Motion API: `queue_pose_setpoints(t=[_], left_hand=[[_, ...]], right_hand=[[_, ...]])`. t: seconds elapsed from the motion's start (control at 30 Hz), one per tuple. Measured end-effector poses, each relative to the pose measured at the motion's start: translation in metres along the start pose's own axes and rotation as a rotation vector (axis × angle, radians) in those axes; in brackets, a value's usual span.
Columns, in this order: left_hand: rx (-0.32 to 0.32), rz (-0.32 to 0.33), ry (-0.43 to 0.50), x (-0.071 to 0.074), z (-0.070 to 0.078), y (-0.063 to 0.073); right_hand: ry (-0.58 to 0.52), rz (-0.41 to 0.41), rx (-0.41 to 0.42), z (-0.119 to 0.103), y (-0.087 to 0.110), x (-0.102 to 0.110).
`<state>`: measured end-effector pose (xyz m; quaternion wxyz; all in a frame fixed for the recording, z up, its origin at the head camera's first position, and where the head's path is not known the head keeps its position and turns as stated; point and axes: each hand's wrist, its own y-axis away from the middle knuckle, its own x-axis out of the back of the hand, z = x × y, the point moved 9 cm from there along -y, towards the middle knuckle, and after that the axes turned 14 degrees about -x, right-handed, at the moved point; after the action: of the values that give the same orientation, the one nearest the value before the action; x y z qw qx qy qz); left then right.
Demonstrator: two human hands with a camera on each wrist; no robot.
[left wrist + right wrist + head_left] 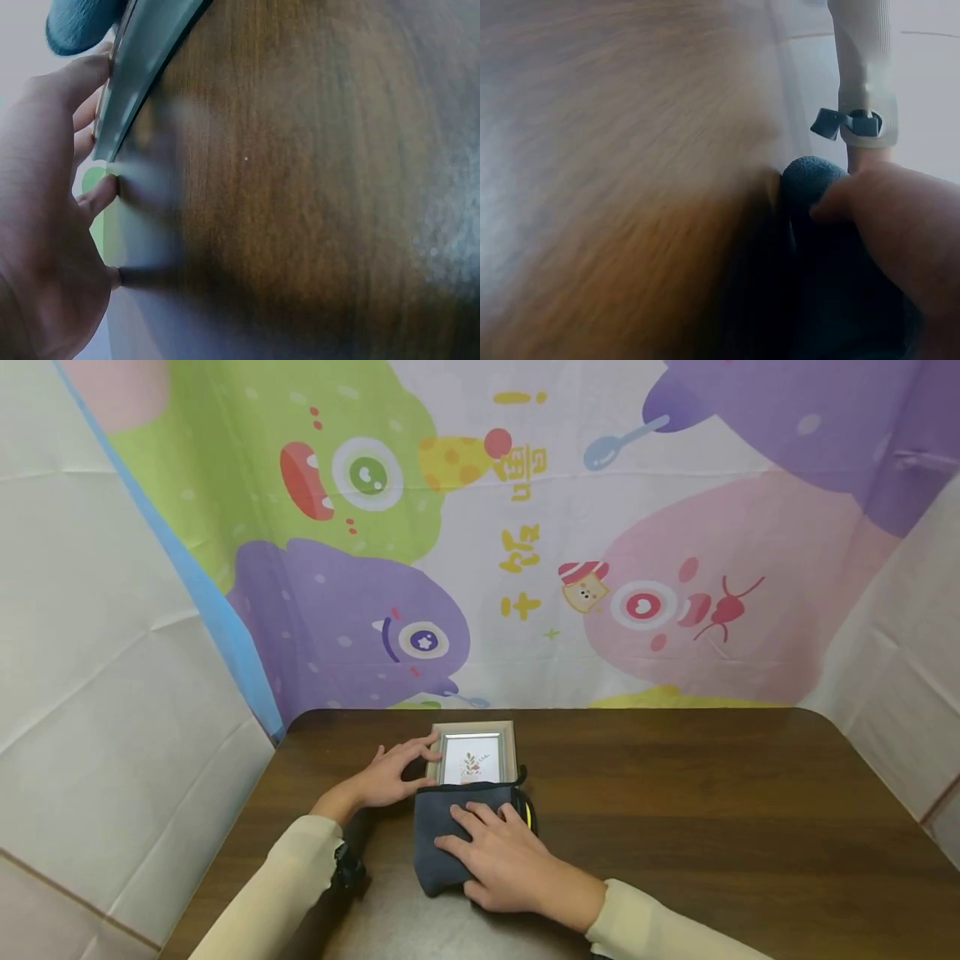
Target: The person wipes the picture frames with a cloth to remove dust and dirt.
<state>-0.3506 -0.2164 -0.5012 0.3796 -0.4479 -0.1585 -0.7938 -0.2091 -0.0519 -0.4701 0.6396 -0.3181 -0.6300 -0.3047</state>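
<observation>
A pale wooden picture frame (508,745) with a small plant print lies flat, its near part inside a dark blue-grey zip pouch (431,827). My left hand (390,777) is at the frame's left side, with fingertips on its border and the thumb by the pouch's mouth. In the left wrist view, this hand (45,187) touches the frame's side edge (142,75), and its other fingers reach the table. My right hand (506,856) rests spread on top of the pouch. The right wrist view shows the pouch (810,176) under that hand (907,225).
The dark wooden table (712,802) extends to both sides. A black strap loop with a yellow strip (528,815) shows at the pouch's right side. Behind the table hangs a cartoon-printed cloth (525,668), with pale panels (112,693) at the sides.
</observation>
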Motion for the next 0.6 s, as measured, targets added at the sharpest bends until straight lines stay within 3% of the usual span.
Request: queue_pose_setpoints(t=[0.17,0.37,0.6], left_hand=[[-0.02,0.007,0.017,0.0,0.001,-0.001],[-0.106,0.047,0.026,-0.002,-0.004,0.001],[-0.095,0.042,0.045,0.0,-0.002,0.001]], right_hand=[[-0.056,0.002,0.003,-0.003,-0.005,0.002],[-0.095,0.051,0.008,0.002,-0.009,0.009],[-0.072,0.151,0.008,0.006,-0.013,0.023]])
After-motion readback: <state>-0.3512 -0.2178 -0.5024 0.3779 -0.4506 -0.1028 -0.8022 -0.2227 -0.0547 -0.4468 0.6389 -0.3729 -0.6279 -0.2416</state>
